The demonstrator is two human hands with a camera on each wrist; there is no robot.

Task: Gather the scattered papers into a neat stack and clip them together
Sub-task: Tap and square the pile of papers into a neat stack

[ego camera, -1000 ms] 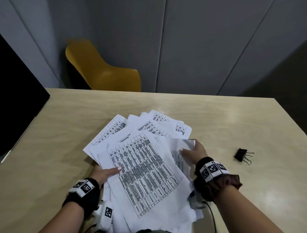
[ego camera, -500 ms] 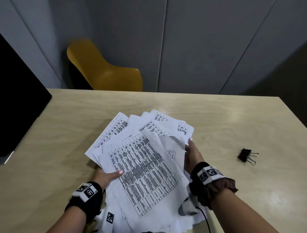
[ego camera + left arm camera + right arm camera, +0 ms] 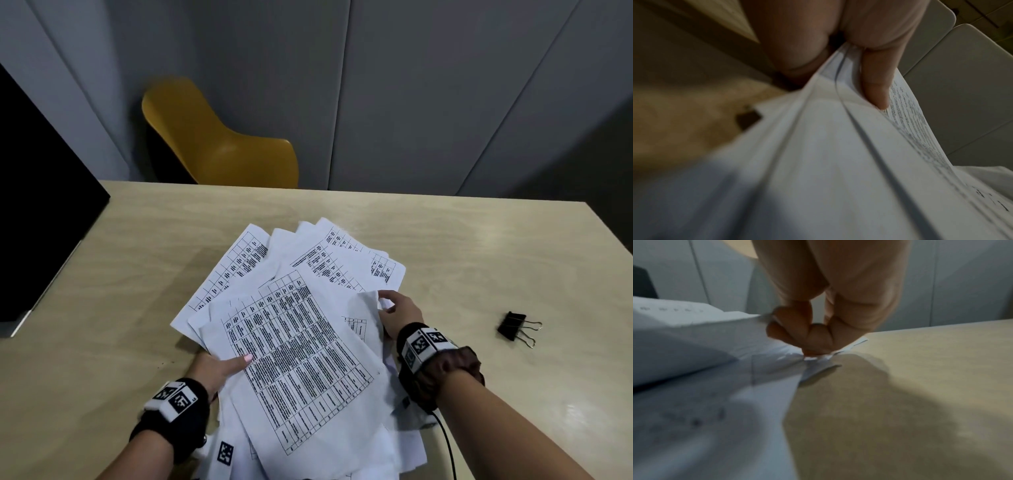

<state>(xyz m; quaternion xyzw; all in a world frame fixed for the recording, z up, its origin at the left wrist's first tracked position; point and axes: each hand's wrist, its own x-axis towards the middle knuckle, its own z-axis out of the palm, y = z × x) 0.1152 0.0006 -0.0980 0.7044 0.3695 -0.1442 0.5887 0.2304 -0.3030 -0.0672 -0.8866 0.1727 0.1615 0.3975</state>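
Observation:
A loose fan of printed papers (image 3: 298, 346) lies on the wooden table (image 3: 479, 260) in front of me. My left hand (image 3: 222, 368) grips the pile's left edge, thumb on the top sheet and fingers under it; the left wrist view shows the thumb (image 3: 877, 84) pressed on the sheets (image 3: 818, 162). My right hand (image 3: 397, 315) pinches the corners of the sheets at the pile's right side, its curled fingers (image 3: 807, 332) bunched on the paper corners (image 3: 813, 360) in the right wrist view. A black binder clip (image 3: 513, 325) lies on the table to the right, apart from both hands.
A yellow chair (image 3: 219, 144) stands behind the table's far edge. A black monitor (image 3: 41, 212) occupies the left side of the table. Grey wall panels (image 3: 445, 85) close off the back. A cable (image 3: 448, 445) runs from my right wrist.
My right hand turned from lying flat on the sheets to pinching their right corners, and a right-hand sheet has curled upward. The left hand keeps its grip on the left edge.

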